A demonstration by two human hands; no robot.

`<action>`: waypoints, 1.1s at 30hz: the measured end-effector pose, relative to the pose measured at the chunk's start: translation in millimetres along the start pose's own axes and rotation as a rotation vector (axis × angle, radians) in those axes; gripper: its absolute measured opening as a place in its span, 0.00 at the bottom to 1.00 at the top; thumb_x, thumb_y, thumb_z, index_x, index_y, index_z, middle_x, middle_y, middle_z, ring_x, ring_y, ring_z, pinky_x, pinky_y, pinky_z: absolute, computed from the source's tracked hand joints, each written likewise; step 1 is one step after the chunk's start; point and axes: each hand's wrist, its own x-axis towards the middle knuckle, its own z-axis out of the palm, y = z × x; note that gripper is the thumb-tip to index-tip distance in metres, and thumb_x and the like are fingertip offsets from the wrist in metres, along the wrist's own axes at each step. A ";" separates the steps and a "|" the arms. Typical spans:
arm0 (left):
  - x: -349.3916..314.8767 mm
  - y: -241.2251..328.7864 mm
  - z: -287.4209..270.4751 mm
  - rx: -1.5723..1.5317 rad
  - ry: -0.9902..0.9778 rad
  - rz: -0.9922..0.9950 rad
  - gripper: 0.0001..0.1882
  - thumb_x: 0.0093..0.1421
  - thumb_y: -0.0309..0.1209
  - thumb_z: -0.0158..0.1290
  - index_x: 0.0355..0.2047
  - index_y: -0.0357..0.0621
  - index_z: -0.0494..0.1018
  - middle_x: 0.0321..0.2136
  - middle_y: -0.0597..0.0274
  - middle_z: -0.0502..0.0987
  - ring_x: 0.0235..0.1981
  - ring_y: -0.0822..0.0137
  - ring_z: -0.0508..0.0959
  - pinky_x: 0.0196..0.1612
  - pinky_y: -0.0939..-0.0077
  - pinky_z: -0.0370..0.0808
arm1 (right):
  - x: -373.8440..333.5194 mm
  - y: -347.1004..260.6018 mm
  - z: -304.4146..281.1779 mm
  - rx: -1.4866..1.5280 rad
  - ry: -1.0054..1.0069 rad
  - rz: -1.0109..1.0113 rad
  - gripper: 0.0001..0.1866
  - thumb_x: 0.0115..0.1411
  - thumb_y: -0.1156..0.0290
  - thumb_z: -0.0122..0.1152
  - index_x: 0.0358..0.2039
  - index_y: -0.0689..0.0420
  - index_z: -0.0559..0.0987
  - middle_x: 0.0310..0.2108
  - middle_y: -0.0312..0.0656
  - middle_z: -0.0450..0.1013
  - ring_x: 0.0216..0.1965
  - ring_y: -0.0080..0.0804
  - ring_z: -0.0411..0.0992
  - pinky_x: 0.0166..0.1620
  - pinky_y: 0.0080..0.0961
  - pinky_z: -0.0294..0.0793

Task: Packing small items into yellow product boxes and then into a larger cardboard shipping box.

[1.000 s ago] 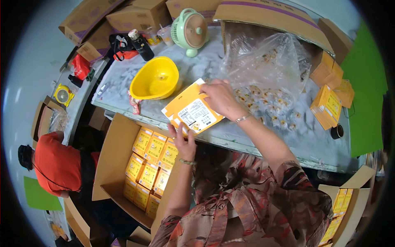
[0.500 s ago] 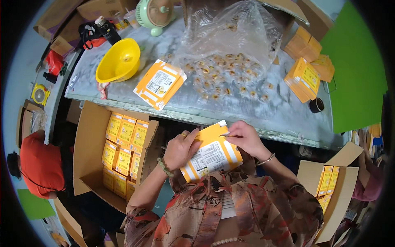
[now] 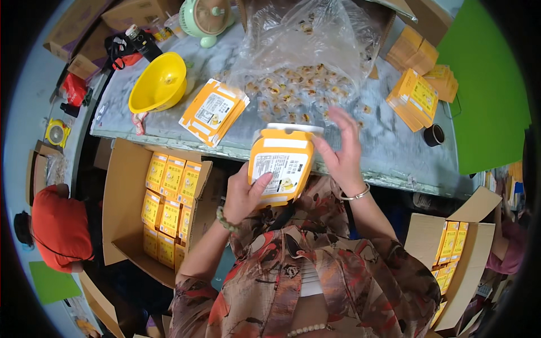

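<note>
My left hand (image 3: 243,194) grips a yellow-orange carton (image 3: 286,163) with a white printed panel, its thumb lying across the front. The carton bulges open and is held upright in front of the table edge, with a white flap standing out at its top. Beside that flap is my right hand (image 3: 344,149), fingers spread and holding nothing; whether its thumb touches the carton I cannot tell. A stack of flat cartons (image 3: 214,112) of the same kind lies on the table to the left. Beyond my hands are many small clear-wrapped pieces (image 3: 304,90), spilling from a clear plastic bag (image 3: 315,42).
On the marbled table stand a yellow basin (image 3: 160,81), a green fan (image 3: 207,19), a dark bottle (image 3: 143,42), more flat cartons (image 3: 414,101) and a dark cup (image 3: 434,135). Open cardboard boxes (image 3: 124,208) with filled cartons flank me. A person in red (image 3: 61,228) is at far left.
The carton has gone from flat to opened out and been turned more upright. My right hand has let go of its edge and opened. My left hand has shifted its hold lower.
</note>
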 end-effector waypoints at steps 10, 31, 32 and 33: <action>-21.4 -27.6 20.3 -0.426 0.162 -0.177 0.15 0.58 0.33 0.36 0.41 0.35 0.59 0.33 0.64 0.66 0.33 0.77 0.64 0.37 0.85 0.62 | -56.3 -24.8 10.0 0.493 -0.717 0.722 0.19 0.56 0.66 0.39 0.48 0.57 0.60 0.42 0.41 0.64 0.40 0.27 0.65 0.42 0.18 0.61; -14.5 -22.4 -25.0 -0.279 -0.297 -0.238 0.12 0.50 0.27 0.50 0.35 0.36 0.70 0.27 0.62 0.70 0.30 0.74 0.68 0.34 0.81 0.65 | -55.7 15.4 19.7 0.491 -0.396 0.087 0.11 0.46 0.67 0.56 0.27 0.59 0.71 0.33 0.47 0.63 0.38 0.38 0.62 0.37 0.27 0.61; -18.0 -22.1 -27.6 -0.329 -0.276 -0.340 0.13 0.50 0.27 0.50 0.36 0.36 0.69 0.30 0.61 0.70 0.34 0.73 0.69 0.37 0.81 0.65 | -46.8 34.5 17.6 0.265 -0.339 0.148 0.13 0.44 0.65 0.57 0.30 0.58 0.71 0.37 0.49 0.62 0.42 0.41 0.59 0.42 0.29 0.59; -18.8 -22.6 -29.3 -0.329 -0.278 -0.337 0.13 0.50 0.27 0.50 0.36 0.36 0.69 0.30 0.61 0.70 0.34 0.73 0.69 0.37 0.81 0.65 | -36.5 63.2 8.3 0.033 -0.275 0.210 0.16 0.43 0.63 0.58 0.32 0.57 0.71 0.42 0.51 0.61 0.47 0.44 0.56 0.46 0.31 0.57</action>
